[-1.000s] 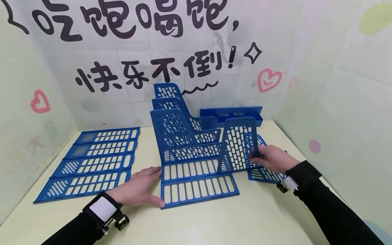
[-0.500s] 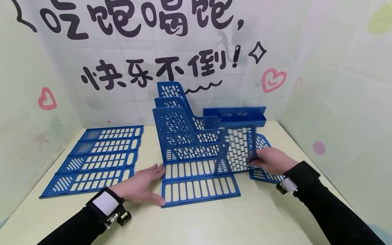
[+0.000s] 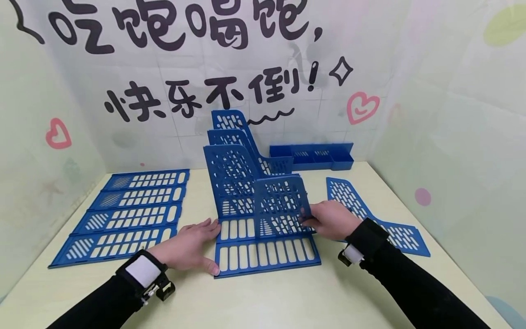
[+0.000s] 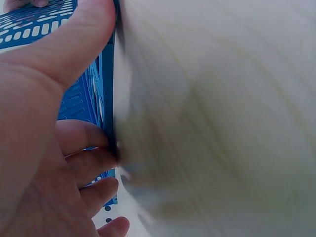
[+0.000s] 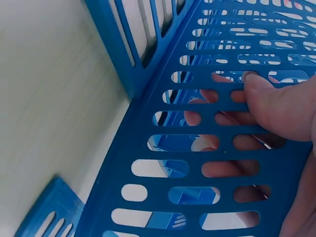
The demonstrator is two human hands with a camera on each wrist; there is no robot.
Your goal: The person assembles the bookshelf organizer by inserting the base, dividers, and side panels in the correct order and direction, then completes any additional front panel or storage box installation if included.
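Note:
In the head view, a blue slotted base (image 3: 267, 268) lies flat mid-table. Several perforated file dividers (image 3: 227, 176) stand upright in a row on its rear part. My right hand (image 3: 334, 220) grips another blue perforated divider (image 3: 283, 201) by its right edge, holding it upright over the base in front of the row. The right wrist view shows the thumb (image 5: 281, 111) on one face and fingers behind, seen through the holes. Whether this divider's lower edge is seated cannot be made out. My left hand (image 3: 190, 246) rests spread against the base's left edge, thumb at the front corner.
Several flat blue slotted panels (image 3: 119, 214) lie side by side at left. A loose divider (image 3: 365, 212) lies flat at right, beyond my right hand. A blue compartment tray (image 3: 312, 157) stands at the back by the printed wall cloth (image 3: 172, 68).
My right hand has carried the divider leftward from the base's right end to over the base, uncovering the flat divider at right. My left hand has stayed at the base's edge.

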